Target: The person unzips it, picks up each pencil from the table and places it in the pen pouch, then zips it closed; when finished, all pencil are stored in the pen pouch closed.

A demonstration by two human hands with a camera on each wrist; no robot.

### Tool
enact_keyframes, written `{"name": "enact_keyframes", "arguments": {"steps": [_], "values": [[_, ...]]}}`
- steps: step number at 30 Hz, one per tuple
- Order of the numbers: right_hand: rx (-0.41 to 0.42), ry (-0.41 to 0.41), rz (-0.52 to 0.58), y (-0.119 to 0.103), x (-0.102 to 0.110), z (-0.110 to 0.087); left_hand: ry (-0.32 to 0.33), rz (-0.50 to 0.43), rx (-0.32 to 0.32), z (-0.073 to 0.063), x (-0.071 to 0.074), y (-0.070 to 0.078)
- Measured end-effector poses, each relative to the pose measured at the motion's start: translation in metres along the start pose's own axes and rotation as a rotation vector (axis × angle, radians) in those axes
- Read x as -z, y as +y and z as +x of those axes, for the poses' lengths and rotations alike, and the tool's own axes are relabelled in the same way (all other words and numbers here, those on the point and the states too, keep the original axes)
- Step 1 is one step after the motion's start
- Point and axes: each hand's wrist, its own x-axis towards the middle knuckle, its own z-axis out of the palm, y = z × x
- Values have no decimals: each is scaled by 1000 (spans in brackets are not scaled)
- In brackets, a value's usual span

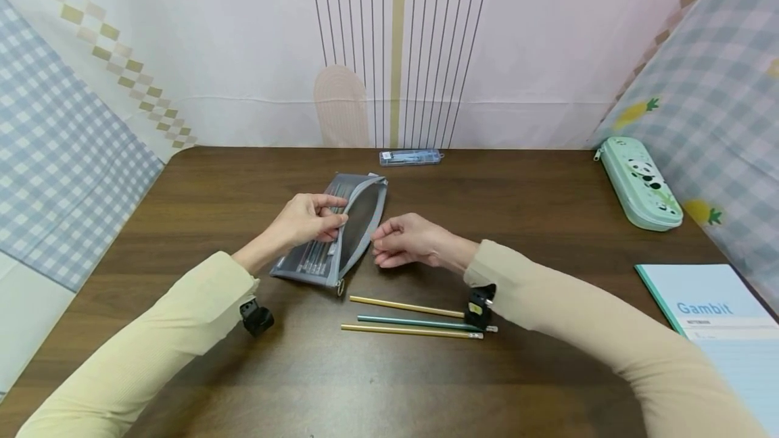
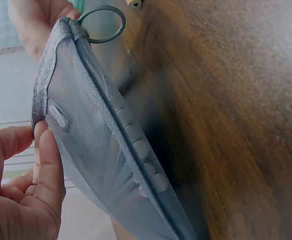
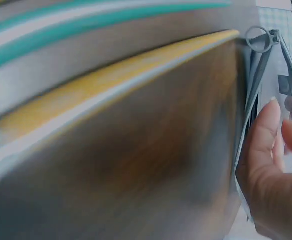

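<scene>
A grey mesh zip pouch [image 1: 307, 261] lies on the table with its zipped side gaping; pencils show through its mesh. My left hand [image 1: 310, 217] pinches the near-left rim of the opening between thumb and fingers. Beside the opposite rim is my right hand [image 1: 414, 242], fingers loosely bent; in the right wrist view its thumb and finger tips stand apart with nothing seen between them. A ring pull [image 2: 103, 24] hangs at the zip's end. In front of the pouch lie two gold pencils [image 1: 404, 305] and a green pencil [image 1: 408, 321], partly under the right wrist's camera.
A small clear blue case [image 1: 410, 157] lies at the table's back edge. To the right are a mint panda pencil case [image 1: 642, 184] and a notebook [image 1: 715, 299] with a green spine. Patterned cloth [image 1: 243, 53] hangs behind the brown wooden table [image 1: 517, 201].
</scene>
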Motion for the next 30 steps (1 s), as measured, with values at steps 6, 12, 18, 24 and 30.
{"name": "enact_keyframes", "arguments": {"steps": [6,12,18,24,30], "values": [[53,-75,-303,22,20,-32,-4,2,0,0,0,0],[119,-164,-462,42,29,-48,-13,-1,3,0,1,-2],[240,-214,-560,49,25,-51,-13,7,5,0,0,-3],[327,-177,-764,47,19,-53,-15,4,2,0,0,-3],[350,-138,-895,47,15,-52,-17,14,7,0,0,-3]]}}
